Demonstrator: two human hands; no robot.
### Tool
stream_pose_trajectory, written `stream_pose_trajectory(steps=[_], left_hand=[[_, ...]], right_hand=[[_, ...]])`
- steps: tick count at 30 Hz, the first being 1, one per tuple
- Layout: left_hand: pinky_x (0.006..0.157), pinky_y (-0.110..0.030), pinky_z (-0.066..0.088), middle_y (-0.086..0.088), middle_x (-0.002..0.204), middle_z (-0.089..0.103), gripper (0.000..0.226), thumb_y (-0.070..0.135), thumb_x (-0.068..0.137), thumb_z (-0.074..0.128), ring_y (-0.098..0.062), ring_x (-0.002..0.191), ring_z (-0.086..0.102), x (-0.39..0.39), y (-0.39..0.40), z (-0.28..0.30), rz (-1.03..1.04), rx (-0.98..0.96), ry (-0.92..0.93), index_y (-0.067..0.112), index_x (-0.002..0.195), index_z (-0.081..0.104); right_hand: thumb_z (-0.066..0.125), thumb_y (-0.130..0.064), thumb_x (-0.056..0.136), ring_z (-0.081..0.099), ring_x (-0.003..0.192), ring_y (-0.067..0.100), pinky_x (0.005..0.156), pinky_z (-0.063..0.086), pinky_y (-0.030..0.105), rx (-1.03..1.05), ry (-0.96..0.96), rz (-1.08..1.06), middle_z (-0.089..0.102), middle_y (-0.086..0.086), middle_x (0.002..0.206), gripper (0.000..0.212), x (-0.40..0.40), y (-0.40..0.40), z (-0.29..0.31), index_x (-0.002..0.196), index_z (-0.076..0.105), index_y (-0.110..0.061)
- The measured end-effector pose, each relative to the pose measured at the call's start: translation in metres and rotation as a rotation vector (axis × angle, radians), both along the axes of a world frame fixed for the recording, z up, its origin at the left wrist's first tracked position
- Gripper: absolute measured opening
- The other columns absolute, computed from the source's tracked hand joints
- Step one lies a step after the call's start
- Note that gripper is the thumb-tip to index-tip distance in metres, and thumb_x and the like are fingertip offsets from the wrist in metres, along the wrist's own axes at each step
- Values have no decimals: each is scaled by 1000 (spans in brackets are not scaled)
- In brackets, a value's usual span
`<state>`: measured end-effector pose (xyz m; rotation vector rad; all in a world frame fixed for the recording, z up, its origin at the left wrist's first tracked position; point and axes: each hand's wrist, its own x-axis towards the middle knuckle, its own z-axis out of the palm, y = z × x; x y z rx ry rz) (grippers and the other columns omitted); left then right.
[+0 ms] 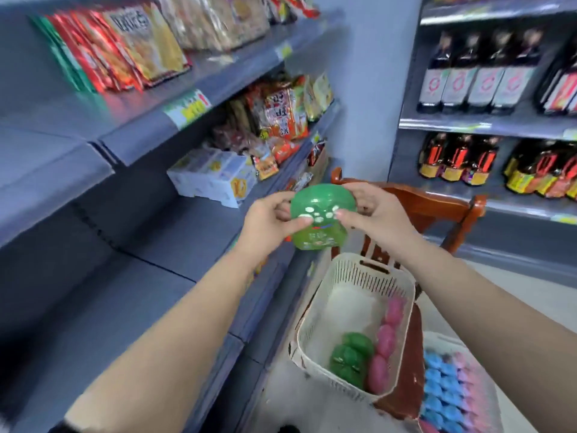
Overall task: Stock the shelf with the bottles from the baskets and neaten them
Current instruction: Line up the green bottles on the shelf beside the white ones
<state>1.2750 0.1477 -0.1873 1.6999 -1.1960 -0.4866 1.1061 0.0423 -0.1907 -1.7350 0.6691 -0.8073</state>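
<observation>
I hold a round green bottle in the air between both hands, above a white basket. My left hand pinches its left side and my right hand grips its right side. Inside the basket lie green bottles and pink bottles. A second basket at the lower right holds several blue and pink bottles. The grey shelf to my left has a bare board at hand height.
The baskets rest on a wooden chair. Snack packets and a white carton fill the shelf boards further back on the left. Dark bottles line the shelves on the right. The picture is blurred.
</observation>
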Motion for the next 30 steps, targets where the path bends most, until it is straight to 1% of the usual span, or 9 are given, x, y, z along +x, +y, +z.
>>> stream_pose_trajectory(steps=[4, 6, 8, 11, 15, 17, 20, 25, 30], left_hand=[[60, -12, 40, 7, 68, 52, 28, 11, 75, 75, 3, 52, 45, 6, 58, 74, 122, -122, -79, 16, 100, 64], [66, -16, 47, 10, 72, 60, 24, 15, 77, 74, 1, 60, 51, 12, 90, 103, 180, -160, -128, 21, 98, 65], [71, -20, 50, 7, 80, 68, 22, 17, 79, 73, -5, 68, 59, 17, 124, 130, 231, -195, -140, 22, 98, 65], [68, -14, 50, 11, 81, 67, 19, 16, 82, 70, 3, 66, 60, 24, 175, 159, 326, -259, -149, 20, 100, 65], [78, -28, 56, 7, 88, 69, 17, 21, 83, 68, -12, 81, 67, 37, 246, 186, 480, -334, -123, 20, 99, 64], [80, -34, 57, 5, 91, 70, 14, 23, 84, 67, -14, 85, 68, 43, 282, 196, 551, -360, -119, 23, 97, 64], [78, -38, 58, 5, 89, 71, 9, 24, 85, 66, -12, 83, 68, 51, 335, 209, 658, -394, -139, 30, 91, 64], [77, -44, 58, 2, 88, 71, 8, 25, 85, 67, -18, 85, 68, 67, 414, 226, 817, -401, -198, 32, 86, 64], [78, -46, 57, 2, 88, 72, 9, 26, 84, 67, -26, 89, 68, 90, 478, 230, 922, -387, -263, 34, 87, 64]], right_hand=[[70, 6, 75, 64, 82, -7, 77, 48, 10, -5, -152, 159, 67, -4, 102, 43, 24, 41, 70, 113, 58, -11], [67, 9, 76, 65, 82, -4, 73, 49, 12, -5, -233, 240, 69, -11, 95, 41, 38, 63, 95, 106, 59, -18], [66, 12, 76, 65, 83, -3, 73, 50, 13, -6, -294, 329, 71, -16, 88, 44, 55, 89, 117, 101, 59, -23], [65, 13, 75, 65, 85, -3, 72, 51, 13, 11, -370, 450, 69, -12, 94, 46, 83, 129, 144, 102, 58, -25], [65, 9, 77, 66, 88, 2, 74, 52, 15, 51, -445, 615, 67, -4, 102, 42, 123, 191, 174, 108, 58, -18], [66, 6, 78, 66, 90, 3, 76, 52, 16, 54, -461, 693, 67, -4, 104, 40, 142, 223, 186, 109, 58, -18], [66, 3, 79, 66, 91, 1, 76, 51, 15, 39, -466, 802, 67, -7, 104, 40, 170, 269, 200, 107, 59, -25], [77, 4, 68, 68, 93, 10, 78, 56, 24, -104, -405, 901, 67, -3, 110, 63, 214, 344, 211, 116, 53, -29], [77, 3, 69, 70, 91, 13, 79, 56, 28, -73, -411, 957, 69, 1, 108, 62, 253, 409, 216, 117, 52, -28]])
